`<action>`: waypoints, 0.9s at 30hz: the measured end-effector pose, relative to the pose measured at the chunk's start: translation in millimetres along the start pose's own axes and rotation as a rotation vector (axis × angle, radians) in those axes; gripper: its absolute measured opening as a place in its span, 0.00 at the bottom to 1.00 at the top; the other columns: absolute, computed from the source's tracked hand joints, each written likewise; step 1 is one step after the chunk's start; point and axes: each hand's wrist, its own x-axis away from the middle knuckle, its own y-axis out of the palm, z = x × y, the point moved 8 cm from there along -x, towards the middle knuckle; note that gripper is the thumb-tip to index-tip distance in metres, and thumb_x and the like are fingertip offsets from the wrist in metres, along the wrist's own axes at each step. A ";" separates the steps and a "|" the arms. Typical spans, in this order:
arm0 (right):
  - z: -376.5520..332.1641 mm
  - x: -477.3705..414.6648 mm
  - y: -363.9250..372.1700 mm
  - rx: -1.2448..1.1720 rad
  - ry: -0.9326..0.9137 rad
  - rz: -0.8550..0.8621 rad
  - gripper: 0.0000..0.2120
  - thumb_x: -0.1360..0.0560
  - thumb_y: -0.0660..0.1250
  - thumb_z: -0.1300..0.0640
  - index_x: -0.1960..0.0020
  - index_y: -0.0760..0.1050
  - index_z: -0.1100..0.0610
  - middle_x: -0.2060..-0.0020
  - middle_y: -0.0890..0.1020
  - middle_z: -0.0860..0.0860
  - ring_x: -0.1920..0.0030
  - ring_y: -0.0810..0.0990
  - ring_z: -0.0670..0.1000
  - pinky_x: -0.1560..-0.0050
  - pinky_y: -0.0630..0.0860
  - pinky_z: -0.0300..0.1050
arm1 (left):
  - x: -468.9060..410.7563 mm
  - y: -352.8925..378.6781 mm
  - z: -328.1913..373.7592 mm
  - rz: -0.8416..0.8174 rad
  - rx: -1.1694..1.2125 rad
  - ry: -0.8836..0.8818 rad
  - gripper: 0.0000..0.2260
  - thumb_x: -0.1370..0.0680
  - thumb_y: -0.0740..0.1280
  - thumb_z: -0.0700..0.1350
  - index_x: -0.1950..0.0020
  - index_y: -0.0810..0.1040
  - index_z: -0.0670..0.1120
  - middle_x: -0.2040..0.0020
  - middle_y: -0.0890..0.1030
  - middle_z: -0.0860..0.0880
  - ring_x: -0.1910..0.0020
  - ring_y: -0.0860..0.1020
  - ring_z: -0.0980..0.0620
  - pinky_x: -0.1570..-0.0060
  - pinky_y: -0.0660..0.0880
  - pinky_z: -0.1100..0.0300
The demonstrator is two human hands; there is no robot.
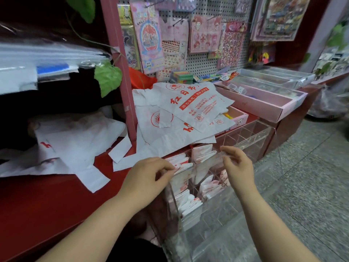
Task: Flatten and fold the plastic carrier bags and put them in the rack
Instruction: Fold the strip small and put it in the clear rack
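My left hand (149, 172) rests on the near top edge of the clear rack (217, 201), fingers curled, the tips pinching at a folded bag (182, 165) in the nearest-left compartment; I cannot tell how firm that grip is, since the fingertips blur into the plastic. My right hand (237, 165) sits just over the rack's middle divider, fingers half bent, the thumb and forefinger close together on something clear or white that is too smeared by motion to name. More folded bags (204, 186) stand in the other compartments, their edges hazy behind the rack's walls. The rack's lower part runs out of clear sight between my forearms. On the red surface (47, 201) behind, the unfolded carrier bags (181, 114) lie in a loose overlapping pile, partly covering a pink tray (239, 118). Another flat bag (75, 148) lies to the left, its far end lost in shadow under the shelf.
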 end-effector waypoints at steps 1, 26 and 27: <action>-5.9 4.1 0.2 -0.009 -0.003 0.013 0.13 0.26 0.59 0.71 0.53 0.75 0.55 0.56 0.78 0.48 0.56 0.75 0.45 0.56 0.71 0.27 | 14.2 -9.7 -8.1 0.019 -0.009 -0.004 0.12 0.27 0.62 0.55 0.54 0.82 0.51 0.61 0.74 0.68 0.55 0.73 0.64 0.56 0.64 0.76; -117.4 100.9 327.3 1.022 -0.537 -0.511 0.08 0.27 0.55 0.66 0.55 0.73 0.62 0.51 0.78 0.59 0.49 0.73 0.58 0.59 0.60 0.45 | 182.8 -145.8 -200.3 0.039 -0.418 -0.584 0.45 0.40 0.30 0.68 0.26 0.55 0.56 0.24 0.52 0.56 0.26 0.47 0.59 0.29 0.42 0.59; -119.4 96.7 324.6 0.956 -0.531 -0.463 0.07 0.28 0.55 0.67 0.60 0.71 0.61 0.55 0.79 0.61 0.52 0.74 0.59 0.61 0.58 0.45 | 183.0 -146.5 -201.3 0.047 -0.402 -0.584 0.47 0.42 0.29 0.68 0.26 0.55 0.56 0.24 0.52 0.56 0.26 0.47 0.59 0.29 0.42 0.59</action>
